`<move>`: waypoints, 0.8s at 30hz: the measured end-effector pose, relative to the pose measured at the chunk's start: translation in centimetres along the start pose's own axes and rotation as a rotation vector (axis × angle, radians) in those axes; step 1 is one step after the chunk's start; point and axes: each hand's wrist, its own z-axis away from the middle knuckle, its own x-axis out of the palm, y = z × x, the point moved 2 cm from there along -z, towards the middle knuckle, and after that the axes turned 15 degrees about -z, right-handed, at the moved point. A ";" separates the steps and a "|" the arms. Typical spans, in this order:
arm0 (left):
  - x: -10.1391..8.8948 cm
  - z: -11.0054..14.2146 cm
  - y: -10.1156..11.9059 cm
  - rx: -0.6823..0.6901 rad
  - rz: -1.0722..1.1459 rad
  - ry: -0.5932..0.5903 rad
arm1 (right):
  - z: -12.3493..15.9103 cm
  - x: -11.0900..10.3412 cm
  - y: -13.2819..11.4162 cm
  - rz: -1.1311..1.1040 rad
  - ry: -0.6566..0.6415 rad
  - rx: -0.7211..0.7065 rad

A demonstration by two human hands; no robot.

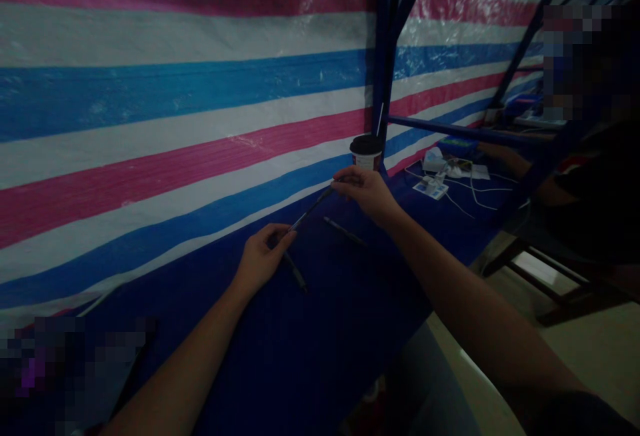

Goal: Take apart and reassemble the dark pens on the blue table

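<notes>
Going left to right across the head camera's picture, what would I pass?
left hand → thin dark pen → right hand → white adapter with cords → another person's forearm

A dark pen [311, 209] before a pink, white and blue striped tarpaulin [165, 129].

Striped tarp [150, 89]: woven plastic, glossy, creased. Worktop cover [350, 309]: dark blue woven sheet, duller. Pen [311, 209]: slim plastic, slight sheen. Cup [367, 161]: paper, dark plastic lid [366, 145]. Frame [384, 43]: painted metal.
</notes>
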 end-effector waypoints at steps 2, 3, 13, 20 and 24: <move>0.0 0.0 -0.1 -0.008 0.005 -0.003 | -0.1 -0.2 -0.1 -0.014 0.029 -0.036; 0.0 0.0 -0.2 -0.011 0.009 -0.004 | -0.1 -0.3 -0.2 -0.013 0.038 -0.046; 0.1 0.1 -0.1 0.028 0.045 -0.020 | 0.6 0.9 0.3 0.026 -0.180 0.074; -0.3 0.0 -0.2 -0.053 0.099 0.014 | 1.1 1.1 0.1 0.377 -0.280 0.115; -0.4 0.0 -0.2 -0.078 0.093 0.037 | 1.3 1.2 -0.3 0.458 -0.385 0.124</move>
